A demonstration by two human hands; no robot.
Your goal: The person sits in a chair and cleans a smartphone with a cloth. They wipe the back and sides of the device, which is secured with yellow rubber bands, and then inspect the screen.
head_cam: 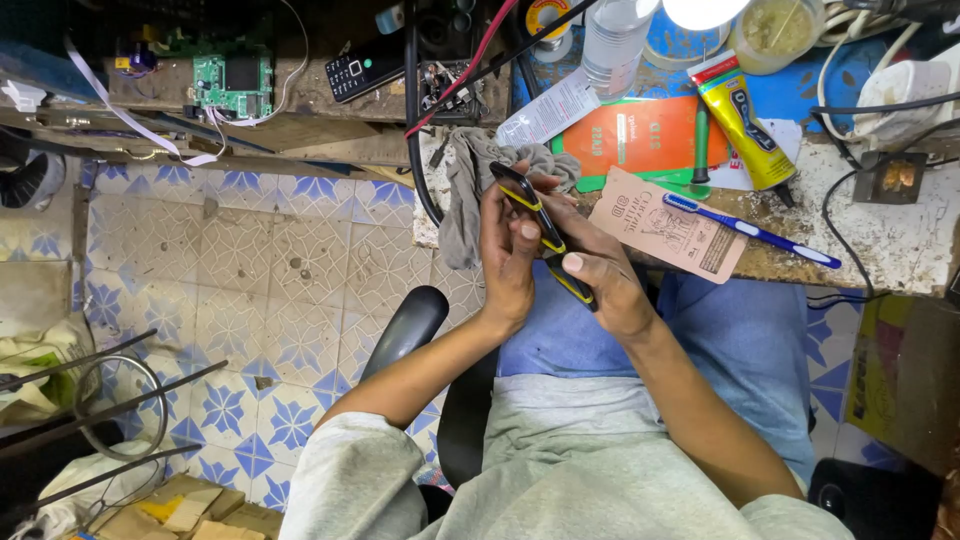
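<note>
Both my hands hold one thin black phone with a yellow edge (530, 200) above my lap, at the front edge of the worn workbench (900, 240). My left hand (507, 255) grips its left side, thumb lying on the face. My right hand (600, 275) wraps the lower end from the right, thumb pressed on the yellow edge. The phone tilts away from me, its upper end near a grey rag (465, 185) that hangs over the bench edge.
On the bench lie a blue toothbrush (750, 230), a yellow glue tube (745, 120), an orange packet (640, 135), a pink paper slip (668, 225) and a plastic bottle (612, 40). A circuit board (232, 85) and keypad phone (362, 72) sit on the left shelf. A black chair armrest (405, 330) is below-left.
</note>
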